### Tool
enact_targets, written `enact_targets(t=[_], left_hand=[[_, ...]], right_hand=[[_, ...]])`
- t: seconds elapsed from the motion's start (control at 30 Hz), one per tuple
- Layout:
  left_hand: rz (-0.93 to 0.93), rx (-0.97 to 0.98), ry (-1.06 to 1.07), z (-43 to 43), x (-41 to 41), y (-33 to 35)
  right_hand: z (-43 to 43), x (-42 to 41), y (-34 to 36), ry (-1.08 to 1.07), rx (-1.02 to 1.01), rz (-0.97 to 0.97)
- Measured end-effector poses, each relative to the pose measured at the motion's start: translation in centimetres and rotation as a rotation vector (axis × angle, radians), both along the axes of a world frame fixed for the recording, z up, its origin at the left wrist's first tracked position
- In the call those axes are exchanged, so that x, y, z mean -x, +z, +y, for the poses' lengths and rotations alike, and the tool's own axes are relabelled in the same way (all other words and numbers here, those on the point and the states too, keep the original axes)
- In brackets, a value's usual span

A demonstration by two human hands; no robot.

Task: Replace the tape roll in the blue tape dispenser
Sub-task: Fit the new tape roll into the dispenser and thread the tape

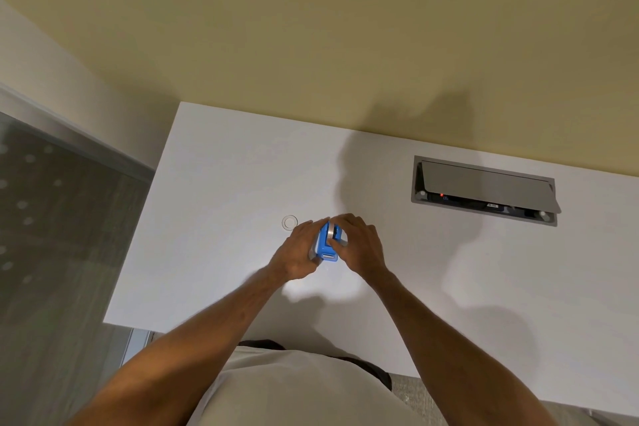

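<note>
The blue tape dispenser [325, 245] stands on the white table [224, 183], held between both hands. My left hand [297, 254] grips its left side. My right hand [359, 245] wraps the right side, with fingertips on a grey roll or hub [334, 231] at the dispenser's top. A small clear ring, like an empty tape core [289, 222], lies flat on the table just left of and beyond my left hand. Much of the dispenser is hidden by my fingers.
A grey cable box with its lid propped open [484, 188] is set into the table at the back right. The yellow wall [311, 28] runs along the table's far edge. The table's left edge drops to a grey floor [52, 252].
</note>
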State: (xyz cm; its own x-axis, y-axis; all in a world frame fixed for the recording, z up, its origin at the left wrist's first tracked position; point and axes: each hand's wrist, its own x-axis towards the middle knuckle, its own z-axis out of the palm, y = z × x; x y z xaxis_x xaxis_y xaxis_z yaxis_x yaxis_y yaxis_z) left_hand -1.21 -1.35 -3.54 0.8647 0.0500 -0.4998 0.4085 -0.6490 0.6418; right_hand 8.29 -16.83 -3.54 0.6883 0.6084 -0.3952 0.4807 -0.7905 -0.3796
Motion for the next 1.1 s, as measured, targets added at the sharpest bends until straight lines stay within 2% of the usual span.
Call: enact_targets(t=[0.47,0.8,1.1], left_hand=[[0.016,-0.026,-0.014,0.4,0.1,-0.5],[-0.043,-0.028,0.083,0.0,-0.6,-0.5],[-0.033,-0.067,0.051,-0.2,-1.4,-0.8]], right_hand=[[0.1,0.2,-0.2,0.013,0.028,-0.011],[0.2,0.4,-0.2,-0.065,0.011,-0.03],[0.2,-0.1,-0.2,0.06,0.002,-0.091]])
